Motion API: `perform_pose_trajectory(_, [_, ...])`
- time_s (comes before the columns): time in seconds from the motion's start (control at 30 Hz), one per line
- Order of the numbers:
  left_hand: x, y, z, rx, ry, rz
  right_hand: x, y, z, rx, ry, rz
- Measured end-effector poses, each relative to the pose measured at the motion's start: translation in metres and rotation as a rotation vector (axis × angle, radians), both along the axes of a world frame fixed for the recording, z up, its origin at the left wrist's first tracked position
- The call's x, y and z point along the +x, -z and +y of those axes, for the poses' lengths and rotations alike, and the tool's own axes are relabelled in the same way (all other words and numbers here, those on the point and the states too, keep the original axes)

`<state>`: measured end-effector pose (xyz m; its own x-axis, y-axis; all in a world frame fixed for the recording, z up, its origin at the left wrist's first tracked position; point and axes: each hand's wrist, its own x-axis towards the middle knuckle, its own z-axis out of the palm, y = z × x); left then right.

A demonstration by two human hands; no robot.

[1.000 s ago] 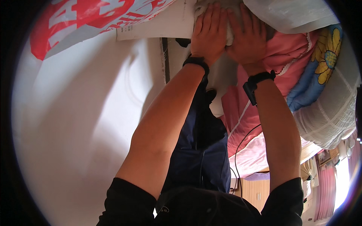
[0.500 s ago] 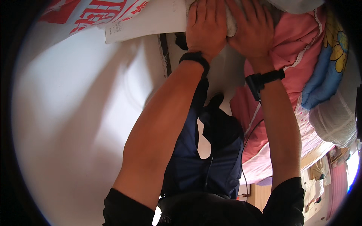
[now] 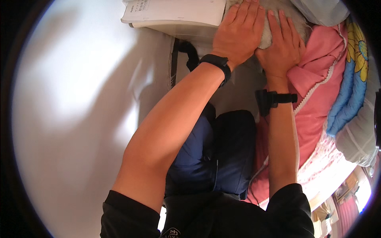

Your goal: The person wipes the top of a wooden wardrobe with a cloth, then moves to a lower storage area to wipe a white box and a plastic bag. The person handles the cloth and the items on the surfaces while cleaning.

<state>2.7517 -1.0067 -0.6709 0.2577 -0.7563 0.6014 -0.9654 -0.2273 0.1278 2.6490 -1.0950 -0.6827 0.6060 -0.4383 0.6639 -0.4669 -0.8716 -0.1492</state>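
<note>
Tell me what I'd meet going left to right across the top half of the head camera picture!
White surface → white sheet with printing → left hand → right hand → pink cloth → blue quilt with yellow flowers.

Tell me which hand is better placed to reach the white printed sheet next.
Left, I judge: the left hand rests on the fuzzy grey cloth beside the white printed sheet. The right hand lies farther off, toward the pink bedding, with the left in between.
</note>
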Motion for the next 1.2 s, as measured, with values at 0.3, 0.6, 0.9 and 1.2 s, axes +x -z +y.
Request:
perform_pose_trajectory(0.3, [-0.006, 0.026, 0.008, -0.265, 0.078, -0.118, -0.008, 0.029, 0.018, -0.191, 0.123, -0.154])
perform_pose_trajectory(0.6, [-0.027, 0.046, 0.014, -0.26, -0.02, -0.05, -0.019, 0.045, 0.034, -0.012, 0.017, -0.267])
perform_pose_trajectory(0.9, [-0.036, 0.027, 0.019, -0.149, 0.014, 0.021, -0.027, 0.028, 0.035, 0.048, 0.031, -0.275])
perform_pose_trajectory(1.2, [-0.017, -0.011, -0.012, 0.325, 0.022, 0.26, -0.015, -0.015, -0.014, 0.391, -0.013, -0.081])
